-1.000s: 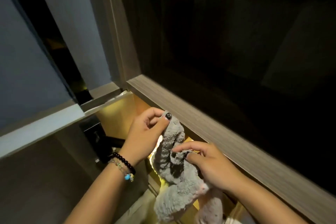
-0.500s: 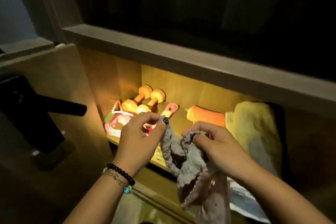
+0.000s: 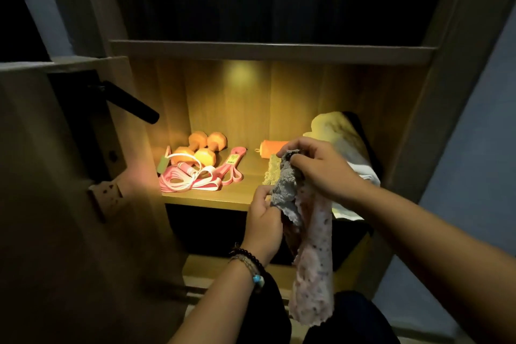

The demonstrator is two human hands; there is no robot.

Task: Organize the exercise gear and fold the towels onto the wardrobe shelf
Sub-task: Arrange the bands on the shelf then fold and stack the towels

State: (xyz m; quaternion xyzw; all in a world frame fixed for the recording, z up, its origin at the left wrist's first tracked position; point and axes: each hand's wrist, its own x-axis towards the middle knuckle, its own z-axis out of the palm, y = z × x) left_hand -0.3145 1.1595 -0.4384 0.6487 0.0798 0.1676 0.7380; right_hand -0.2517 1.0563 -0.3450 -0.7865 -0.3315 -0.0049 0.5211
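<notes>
A small fluffy towel (image 3: 311,260), grey on one side and pink-speckled on the other, hangs in front of the lit wardrobe shelf (image 3: 212,195). My right hand (image 3: 321,167) pinches its top corner up near the shelf. Lower down, my left hand (image 3: 264,222) grips its grey edge. On the shelf lie two orange dumbbells (image 3: 201,148), a pink and white jump rope (image 3: 184,179), a pink resistance band (image 3: 231,166) and an orange roll (image 3: 269,148). A pile of towels (image 3: 343,137) sits at the shelf's right end.
An open wardrobe door with a black handle (image 3: 128,103) stands at the left. A wooden board (image 3: 268,51) caps the lit compartment, with dark space above. A dark drawer front (image 3: 206,229) lies below the shelf. A wall (image 3: 474,148) bounds the right.
The view has dropped from the dark upper compartment to the lit shelf. My left hand has slid from the towel's top down to its grey edge; my right hand now holds the top.
</notes>
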